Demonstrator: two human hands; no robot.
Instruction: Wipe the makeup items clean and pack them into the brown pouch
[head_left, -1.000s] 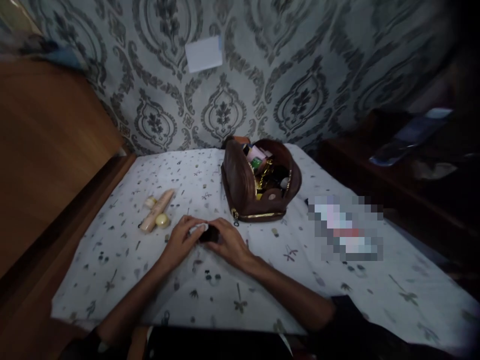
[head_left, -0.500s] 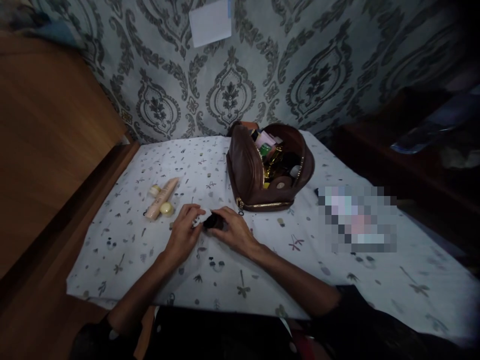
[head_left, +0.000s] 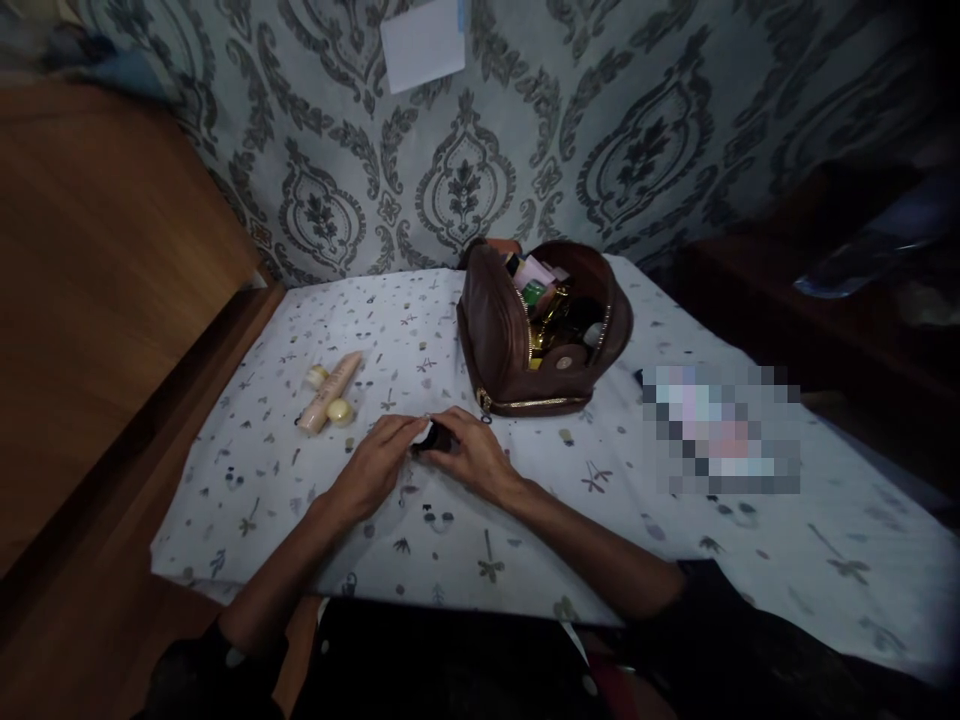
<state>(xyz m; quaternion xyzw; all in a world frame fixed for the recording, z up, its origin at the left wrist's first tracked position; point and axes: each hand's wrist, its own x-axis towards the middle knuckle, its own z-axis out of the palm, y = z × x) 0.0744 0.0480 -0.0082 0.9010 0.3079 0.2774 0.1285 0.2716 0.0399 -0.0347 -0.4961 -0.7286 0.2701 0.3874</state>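
Holding a small dark object (head_left: 444, 438) in the right hand (head_left: 480, 458), with fingers closed around its outer end. Looks black, with a little white piece (head_left: 425, 436) at the left end (too small and shaded to make out any more). Gripping that white piece in the left hand (head_left: 381, 455), with fingers bunched tightly over it. Held over the middle of the patterned worktop (head_left: 540, 550), in front of the open brown bag (head_left: 501, 320) and to the right of a beige tube (head_left: 328, 395) and a round yellow pot (head_left: 340, 412); cannot tell whether touching the cloth. Compared with half a second ago, shows far less white, now mostly covered by the left hand. Unmoved on the worktop: bag, tube and pot.
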